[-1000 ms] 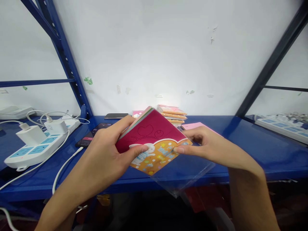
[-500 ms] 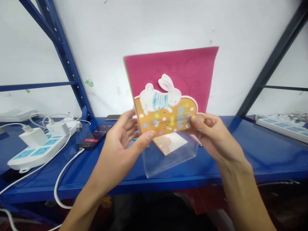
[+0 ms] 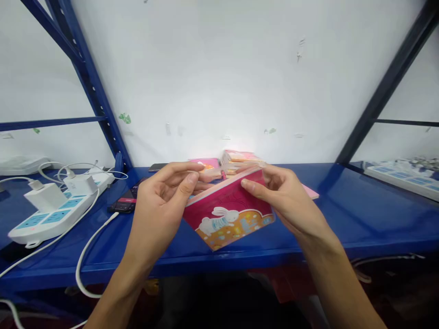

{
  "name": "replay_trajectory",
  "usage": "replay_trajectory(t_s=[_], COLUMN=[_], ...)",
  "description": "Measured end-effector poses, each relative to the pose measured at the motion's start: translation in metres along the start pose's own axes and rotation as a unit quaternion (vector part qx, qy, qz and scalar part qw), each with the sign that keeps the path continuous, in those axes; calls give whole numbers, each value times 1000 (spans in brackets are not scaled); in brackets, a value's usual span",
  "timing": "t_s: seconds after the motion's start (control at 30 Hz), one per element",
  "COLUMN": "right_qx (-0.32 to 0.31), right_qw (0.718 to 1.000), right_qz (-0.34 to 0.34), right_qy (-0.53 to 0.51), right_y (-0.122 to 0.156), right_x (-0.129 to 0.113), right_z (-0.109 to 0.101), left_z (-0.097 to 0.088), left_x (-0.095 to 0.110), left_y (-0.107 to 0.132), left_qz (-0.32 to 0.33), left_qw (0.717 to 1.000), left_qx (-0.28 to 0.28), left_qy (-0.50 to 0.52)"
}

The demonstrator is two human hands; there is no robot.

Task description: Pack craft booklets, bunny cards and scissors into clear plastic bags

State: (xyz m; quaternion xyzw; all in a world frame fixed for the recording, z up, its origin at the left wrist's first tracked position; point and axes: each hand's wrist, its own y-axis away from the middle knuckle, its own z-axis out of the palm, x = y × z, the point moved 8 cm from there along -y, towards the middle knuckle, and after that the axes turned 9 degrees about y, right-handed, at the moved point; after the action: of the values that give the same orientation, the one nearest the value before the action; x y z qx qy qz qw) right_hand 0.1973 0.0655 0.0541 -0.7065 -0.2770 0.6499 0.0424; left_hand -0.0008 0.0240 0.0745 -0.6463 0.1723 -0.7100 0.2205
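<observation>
A pink card (image 3: 236,196) with a white rabbit lying on an orange, dotted shape is tilted above the front part of the table. It appears to sit in a clear plastic sleeve, with pale edges showing along its top. My right hand (image 3: 288,196) grips the upper right corner, thumb on the front face and fingers behind. At the upper left, my left hand (image 3: 168,192) has thumb and index finger closed on the sleeve's clear edge (image 3: 211,172). Its other fingers are curled, partly behind the card.
Behind my hands, several packed pink and orange cards (image 3: 240,156) lie on the blue table (image 3: 363,214). A power strip (image 3: 55,214) with white chargers and cables stands at left, beside a phone (image 3: 123,203). Another power strip (image 3: 404,180) lies at far right.
The rabbit card has come down and tilted, and now seems to be inside the clear sleeve. My left hand has moved from the card's lower left edge to the sleeve's upper edge.
</observation>
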Motion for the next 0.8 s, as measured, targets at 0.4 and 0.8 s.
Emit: replay_trajectory(t_s=[0.4,0.8], right_qx=[-65,-182], right_qw=[998,838], right_qz=[6,-96], right_qy=[8,505], right_y=[-10,-71], right_x=[20,51], right_z=[38,61], left_z=[-36,-94], left_x=[17,63], left_y=[-9,4], left_qz=[-17,42], left_qw=[966,901], left_qx=[5,176], left_qy=[-258,-393])
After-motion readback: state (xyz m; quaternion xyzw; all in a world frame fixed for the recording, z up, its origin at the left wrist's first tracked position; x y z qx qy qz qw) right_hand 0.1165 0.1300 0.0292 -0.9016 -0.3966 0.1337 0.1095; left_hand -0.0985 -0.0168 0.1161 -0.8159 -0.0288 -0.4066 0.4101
